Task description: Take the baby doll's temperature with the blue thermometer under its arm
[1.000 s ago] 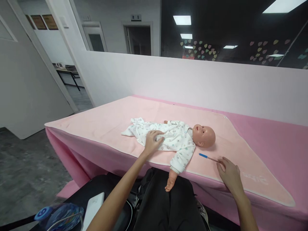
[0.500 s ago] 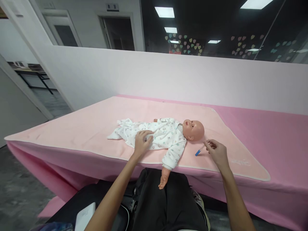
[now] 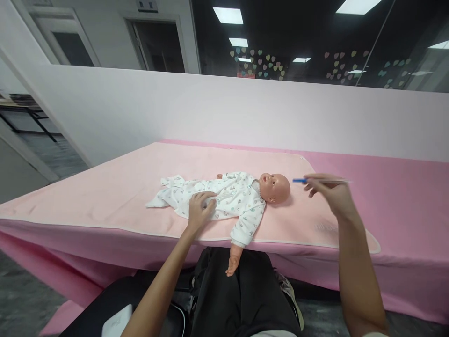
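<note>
Right hand (image 3: pixel 331 193) is raised above the table, fingertips pinched on a thin stick with a blue tip (image 3: pixel 321 181). The stick's long axis runs roughly level, left to right; the blue end points toward the doll's head and sits just to the right of it, apart, not touching.

Left hand (image 3: pixel 198 210) lies palm down, fingers loosely spread, gripping nothing, on the belly of the plastic baby doll in a white printed romper (image 3: pixel 228 199). The doll lies on its back between the two hands, head toward the right hand, legs past the left hand; its near arm hangs over the table edge. The right hand is the nearer one to the head.

The doll rests on a pale pink towel (image 3: pixel 105 196) over a brighter pink table cover (image 3: pixel 403 196). Faint raised lettering on the towel below the right hand is unreadable.
</note>
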Demonstrator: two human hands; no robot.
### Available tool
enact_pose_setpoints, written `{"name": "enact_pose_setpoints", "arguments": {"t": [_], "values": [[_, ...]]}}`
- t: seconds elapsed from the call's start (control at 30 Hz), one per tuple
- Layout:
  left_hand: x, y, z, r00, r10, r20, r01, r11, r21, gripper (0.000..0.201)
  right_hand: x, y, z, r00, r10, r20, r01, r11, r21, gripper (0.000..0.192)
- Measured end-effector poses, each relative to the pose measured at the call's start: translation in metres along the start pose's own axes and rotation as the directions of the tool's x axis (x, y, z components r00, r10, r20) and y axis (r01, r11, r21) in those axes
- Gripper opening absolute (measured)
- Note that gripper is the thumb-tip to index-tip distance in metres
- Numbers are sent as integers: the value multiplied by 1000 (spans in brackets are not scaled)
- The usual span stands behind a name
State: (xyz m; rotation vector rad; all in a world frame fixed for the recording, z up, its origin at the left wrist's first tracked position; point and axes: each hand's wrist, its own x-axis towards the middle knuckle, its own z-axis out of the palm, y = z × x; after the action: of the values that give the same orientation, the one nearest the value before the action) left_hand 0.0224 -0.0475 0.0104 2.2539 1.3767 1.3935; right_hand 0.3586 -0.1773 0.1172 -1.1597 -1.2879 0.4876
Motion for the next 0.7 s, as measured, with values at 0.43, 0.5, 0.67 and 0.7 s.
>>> {"name": "enact_pose_setpoints", "arguments": {"t": [0.43,0.5,0.67,0.7], "values": [[0,-4,0,1000,11,-1,-11,1000,1,22,4,-12,28,962,207,178,-267,848,459,19],[0,-4,-1,1000,12,-4,-12,1000,-7,23,-1,-17,36,930,275,244,-358,827,433,18],[-1,-2,-1,1000,7,8,-7,1000,-19,23,-15,-12,50,832,419,362,-530,793,300,22],[-2,-1,-1,1000,3,10,-2,1000,-20,23,-15,-11,49,844,418,335,-515,805,294,22]]}}
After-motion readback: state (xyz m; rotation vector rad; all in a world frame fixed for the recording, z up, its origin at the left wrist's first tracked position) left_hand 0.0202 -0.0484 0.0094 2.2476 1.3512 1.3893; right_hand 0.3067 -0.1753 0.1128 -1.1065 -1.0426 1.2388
